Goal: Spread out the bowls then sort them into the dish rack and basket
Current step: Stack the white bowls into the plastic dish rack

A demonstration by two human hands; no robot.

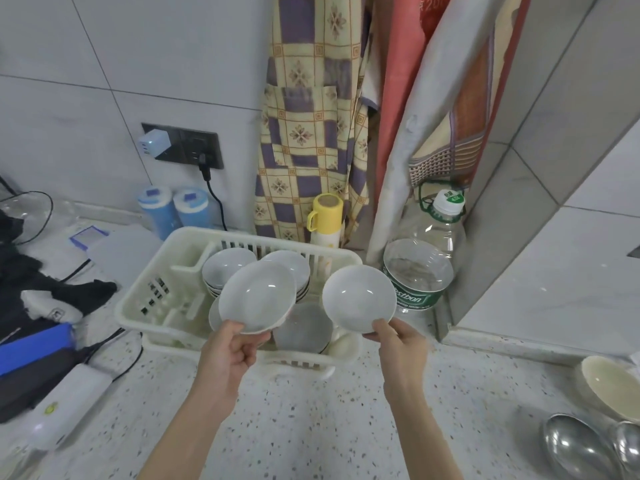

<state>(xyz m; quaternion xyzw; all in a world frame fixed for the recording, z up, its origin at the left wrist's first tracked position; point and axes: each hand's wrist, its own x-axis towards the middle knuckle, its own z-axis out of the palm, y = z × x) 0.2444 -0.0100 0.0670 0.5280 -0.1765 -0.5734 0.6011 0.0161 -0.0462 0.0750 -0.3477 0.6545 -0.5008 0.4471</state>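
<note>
Above the cream slatted plastic dish rack [145, 299] on the speckled terrazzo counter [311, 427], two shallow white ceramic bowls are held tilted toward the camera: left bowl [258, 301] pinched at its near rim by the left hand [230, 355], right bowl [358, 297] pinched likewise by the right hand [400, 344]. Inside the rack: stacked white bowls [225, 270] at the back, further bowls beneath the held pair. Beside the rack, right: clear plastic water bottle [420, 268]; behind it: yellow-lidded flask [325, 216]; far right of it: cream bowl [606, 386] and metal bowls [575, 445].
</note>
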